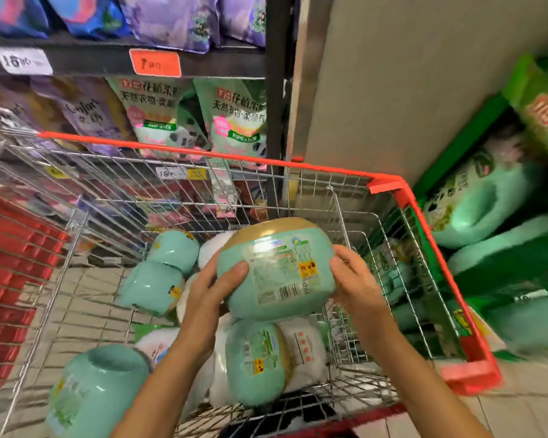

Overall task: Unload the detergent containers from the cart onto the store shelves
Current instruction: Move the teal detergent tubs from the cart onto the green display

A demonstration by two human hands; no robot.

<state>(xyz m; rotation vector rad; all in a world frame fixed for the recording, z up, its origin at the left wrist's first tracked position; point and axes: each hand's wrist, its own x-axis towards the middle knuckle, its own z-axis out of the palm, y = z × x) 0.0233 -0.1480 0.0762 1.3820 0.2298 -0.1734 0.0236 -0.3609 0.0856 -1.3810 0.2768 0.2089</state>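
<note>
a: what have the hands got?

b: the left hand (214, 295) and the right hand (355, 279) clamp a mint-green rounded plastic tub with a gold lid (279, 270) between them. there's one hand on each flank with the fingers curled round the sides, and the left thumb lies on the label face. the tub is held up over the load in the wire cart with the orange-red rim (423, 216), tipped so its lid points away.

a: how will it handle?

b: i'd say stiff-walled, and fairly heavy if full. it's glossy and bulging, so probably slippery. opposite flanks look like the right hold, and i'd judge a palm under the base safer than the lid.

a: and the count?

b: four more mint tubs lie in the cart: a far tub (174, 248), a second tub (151, 289) just below it, a label-up tub (257, 361) under the held one and a near-corner tub (98, 390). so five in all. there are at least three white tubs (301, 346), partly buried, so i can't count them exactly.

a: shelves?

b: there are two. a dark metal shelf (86, 60) with soft pouches (234, 115) stands ahead, and a green-framed shelf (462, 142) with mint jugs (487, 197) is on the right. the right one seems the likelier home.
</note>
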